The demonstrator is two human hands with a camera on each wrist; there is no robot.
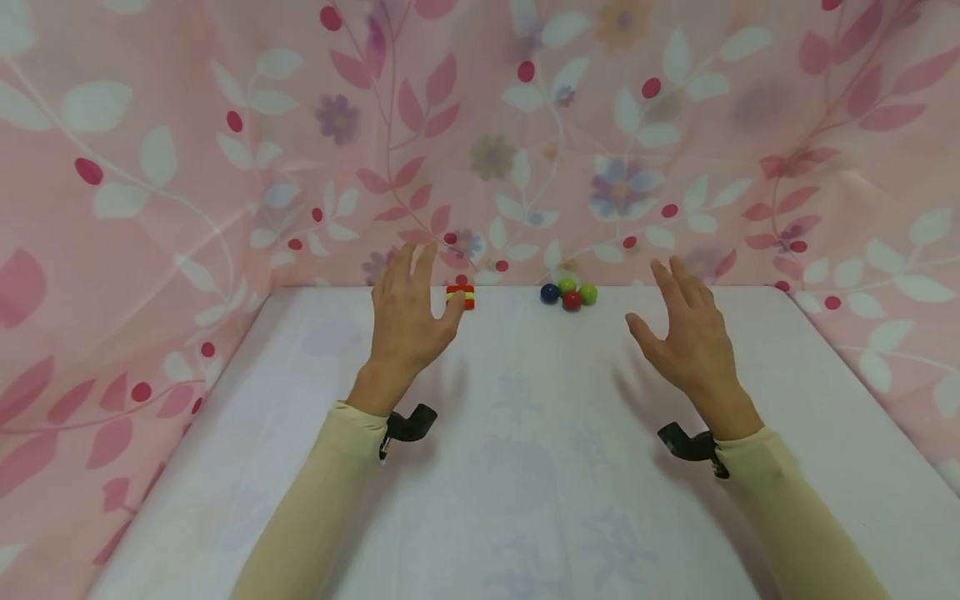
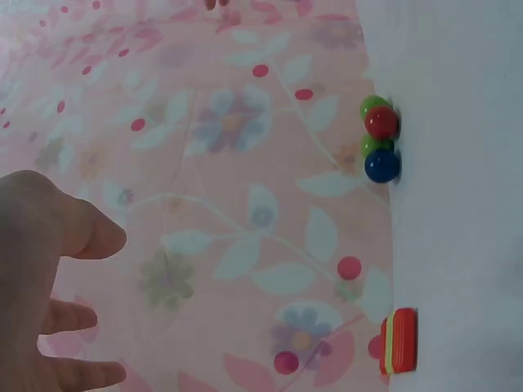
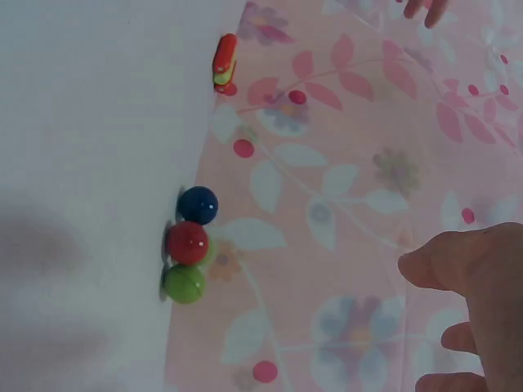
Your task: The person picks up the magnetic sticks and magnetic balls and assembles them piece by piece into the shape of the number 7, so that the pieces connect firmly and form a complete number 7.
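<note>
We see the left hand and the right hand raised over the pale counter, and we judge that any reach from here turns on one relation: the small things lie ahead of each grip and inward from it, along the counter's far edge. The striped red block, with its yellow-green band, belongs to the left side: in the head view it sits just past the left thumb tip, which covers a little of it, yet the left wrist view shows us hand and block well apart. Its long axis runs along the far edge, crosswise to us, so we would think of fingers coming at it from front and back. Right of it, with bare counter between, the blue ball, the red ball, the nearer green ball and the rear green ball huddle close together. Being round, they give us no long axis to follow; the cluster lies to the left of the right thumb, and we judge the right hand somewhat nearer to it. Each grip is spread wide, thumb well away from extended, relaxed fingers, with nothing held in either.
</note>
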